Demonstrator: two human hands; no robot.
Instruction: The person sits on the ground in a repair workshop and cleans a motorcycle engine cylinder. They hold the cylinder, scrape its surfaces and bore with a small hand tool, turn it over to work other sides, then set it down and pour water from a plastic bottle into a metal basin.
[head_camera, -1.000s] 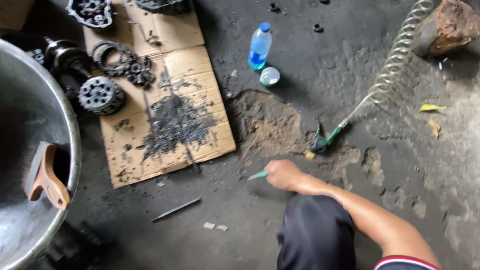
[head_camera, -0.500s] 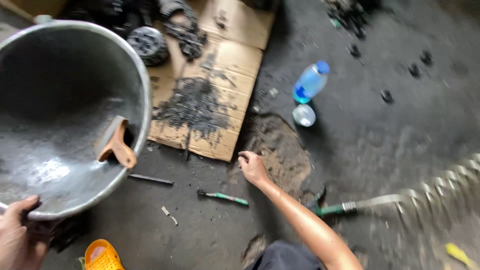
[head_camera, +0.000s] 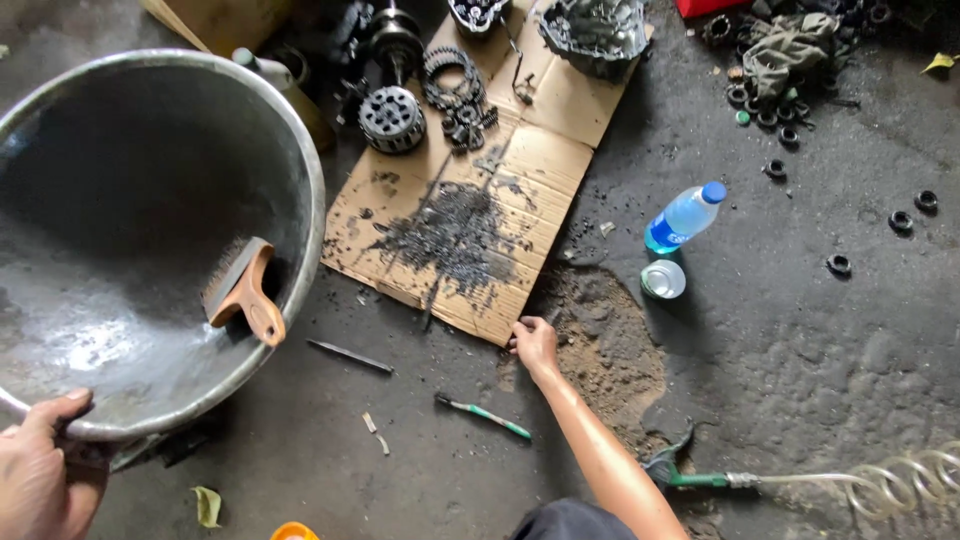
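Note:
My left hand (head_camera: 40, 470) grips the near rim of a large grey metal basin (head_camera: 318, 200) at the left. A wooden-handled brush (head_camera: 245, 292) lies inside the basin. My right hand (head_camera: 535, 345) reaches forward to the near corner of a flat cardboard sheet (head_camera: 540, 160), fingers closed on its edge. The sheet carries a dark pile of gritty dirt (head_camera: 450, 235) and, farther back, round toothed engine parts (head_camera: 392, 118). A green-handled screwdriver (head_camera: 485, 412) lies on the floor just below my right hand.
A blue-capped plastic bottle (head_camera: 685, 215) and a small round lid (head_camera: 663, 279) lie right of the cardboard. A green air gun (head_camera: 690, 472) with a coiled hose (head_camera: 900, 480) is at bottom right. A thin metal rod (head_camera: 348, 355), a sandy patch (head_camera: 605, 345) and black rings (head_camera: 838, 264) dot the dirty floor.
My right hand has let go of the green screwdriver, which now lies on the floor, and moved up to the cardboard's corner. My left hand came into view on the basin's rim.

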